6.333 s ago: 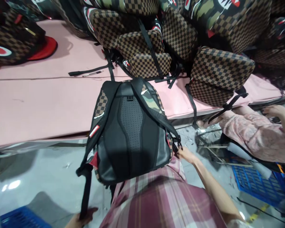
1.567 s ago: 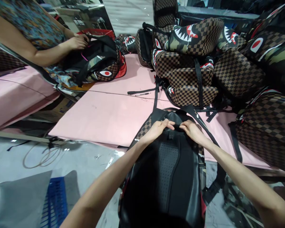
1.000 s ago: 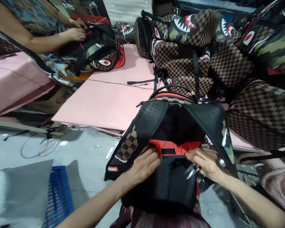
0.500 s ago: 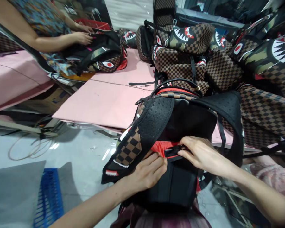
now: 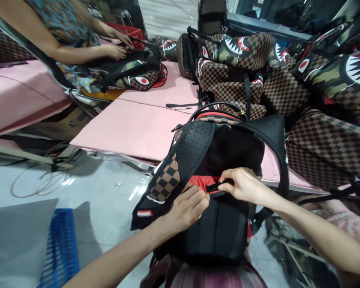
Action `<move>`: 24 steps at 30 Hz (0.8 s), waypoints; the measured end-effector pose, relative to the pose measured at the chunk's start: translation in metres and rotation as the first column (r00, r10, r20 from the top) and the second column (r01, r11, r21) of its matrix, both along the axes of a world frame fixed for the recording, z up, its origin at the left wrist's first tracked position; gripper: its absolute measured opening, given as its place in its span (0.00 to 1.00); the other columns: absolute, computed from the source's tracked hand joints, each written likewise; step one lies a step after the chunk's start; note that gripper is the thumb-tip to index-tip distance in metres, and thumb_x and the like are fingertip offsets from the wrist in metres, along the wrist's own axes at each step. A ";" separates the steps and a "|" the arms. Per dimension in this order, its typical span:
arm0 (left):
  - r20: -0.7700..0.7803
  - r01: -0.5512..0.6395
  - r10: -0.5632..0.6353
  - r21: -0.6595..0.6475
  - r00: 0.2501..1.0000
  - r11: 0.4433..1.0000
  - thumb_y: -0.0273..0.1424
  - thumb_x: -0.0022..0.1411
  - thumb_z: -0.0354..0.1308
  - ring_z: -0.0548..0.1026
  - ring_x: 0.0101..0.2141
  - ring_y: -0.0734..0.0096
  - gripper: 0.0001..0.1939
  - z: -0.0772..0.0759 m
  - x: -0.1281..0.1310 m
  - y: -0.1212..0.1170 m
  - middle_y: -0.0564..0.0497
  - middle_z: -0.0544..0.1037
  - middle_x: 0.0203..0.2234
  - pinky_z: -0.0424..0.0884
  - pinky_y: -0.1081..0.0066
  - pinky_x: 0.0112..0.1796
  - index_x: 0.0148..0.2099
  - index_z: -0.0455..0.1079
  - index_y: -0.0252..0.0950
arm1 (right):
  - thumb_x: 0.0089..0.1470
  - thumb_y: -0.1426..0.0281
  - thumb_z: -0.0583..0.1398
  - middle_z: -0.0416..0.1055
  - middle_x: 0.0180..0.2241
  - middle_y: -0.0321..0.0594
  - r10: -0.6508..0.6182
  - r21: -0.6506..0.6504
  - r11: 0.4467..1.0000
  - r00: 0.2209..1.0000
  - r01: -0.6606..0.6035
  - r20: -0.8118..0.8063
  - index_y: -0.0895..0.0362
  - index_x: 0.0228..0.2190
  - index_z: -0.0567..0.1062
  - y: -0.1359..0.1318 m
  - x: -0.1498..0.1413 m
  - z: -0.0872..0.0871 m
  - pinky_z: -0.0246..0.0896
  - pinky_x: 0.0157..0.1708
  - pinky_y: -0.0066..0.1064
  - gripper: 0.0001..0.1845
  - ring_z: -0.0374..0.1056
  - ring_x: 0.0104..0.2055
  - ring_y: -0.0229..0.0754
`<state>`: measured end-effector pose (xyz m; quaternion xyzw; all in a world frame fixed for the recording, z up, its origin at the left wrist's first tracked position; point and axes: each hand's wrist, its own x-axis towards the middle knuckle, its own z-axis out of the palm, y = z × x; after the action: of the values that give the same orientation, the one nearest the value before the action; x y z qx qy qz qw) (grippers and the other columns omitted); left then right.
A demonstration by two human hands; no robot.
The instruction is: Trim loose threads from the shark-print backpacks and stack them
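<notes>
The black backpack (image 5: 225, 224) is held upright against the lap, at the edge of the pink surface (image 5: 132, 128). Its black strap tab (image 5: 219, 187) is pinched by the right hand (image 5: 243, 185); the red lining (image 5: 202, 182) is gripped by the left hand (image 5: 187, 208). Checkered backpacks (image 5: 234, 76) are piled behind.

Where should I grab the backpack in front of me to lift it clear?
Probably the black top handle, from above: it arches up free over the backpack, while the left hand and right hand are at the red-lined opening.
</notes>
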<state>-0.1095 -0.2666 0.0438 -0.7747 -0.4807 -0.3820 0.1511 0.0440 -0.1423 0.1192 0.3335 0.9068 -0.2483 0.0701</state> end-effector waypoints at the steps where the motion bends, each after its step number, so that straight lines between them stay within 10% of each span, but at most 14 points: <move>1: 0.011 -0.003 0.002 0.008 1.000 1.000 0.17 0.56 0.55 0.66 0.26 0.74 0.08 0.000 0.000 0.001 0.56 0.67 0.20 0.63 0.71 0.32 0.32 0.61 0.34 | 0.50 0.63 0.59 0.76 0.28 0.34 -0.019 -0.015 1.000 1.000 0.019 -0.004 0.51 0.32 0.77 0.001 -0.001 -0.001 0.51 0.29 0.28 0.09 0.71 0.31 0.41; 8: 0.014 -0.030 0.030 0.024 0.999 0.999 0.18 0.57 0.53 0.65 0.24 0.75 0.08 0.001 0.000 0.009 0.56 0.67 0.20 0.63 0.71 0.32 0.32 0.60 0.35 | 0.48 0.64 0.59 0.72 0.23 0.32 -0.213 -0.209 0.962 0.962 0.176 -0.171 0.55 0.29 0.76 0.008 -0.002 -0.012 0.50 0.26 0.26 0.09 0.64 0.25 0.36; 12: 0.037 -0.031 0.030 0.027 0.999 0.999 0.18 0.58 0.53 0.66 0.24 0.76 0.08 -0.001 0.001 0.012 0.56 0.68 0.20 0.64 0.72 0.31 0.33 0.60 0.36 | 0.49 0.63 0.56 0.71 0.25 0.36 -0.424 -0.396 0.879 0.814 0.264 -0.398 0.59 0.28 0.73 0.020 0.001 -0.021 0.53 0.27 0.27 0.12 0.64 0.26 0.36; 17: 0.025 -0.084 0.083 0.010 0.996 0.996 0.20 0.58 0.54 0.67 0.24 0.76 0.08 -0.005 0.001 0.016 0.57 0.68 0.19 0.64 0.71 0.33 0.30 0.61 0.36 | 0.47 0.64 0.58 0.72 0.25 0.35 -0.327 -0.375 0.907 0.884 0.193 -0.335 0.58 0.26 0.74 0.032 0.009 -0.027 0.55 0.28 0.28 0.10 0.64 0.26 0.37; 24: -0.028 -0.114 0.113 -0.426 0.993 0.898 0.31 0.63 0.53 0.74 0.30 0.70 0.11 0.015 -0.010 0.042 0.50 0.77 0.32 0.64 0.70 0.34 0.47 0.68 0.35 | 0.49 0.62 0.56 0.70 0.25 0.36 -0.377 -0.378 0.898 0.838 0.226 -0.395 0.58 0.28 0.73 0.044 0.004 -0.043 0.56 0.27 0.28 0.12 0.64 0.27 0.38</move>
<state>-0.1193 -0.2241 0.0589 -0.7602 -0.5966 -0.2572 0.0004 0.0476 -0.0982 0.0761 0.3899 0.7807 -0.4697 -0.1339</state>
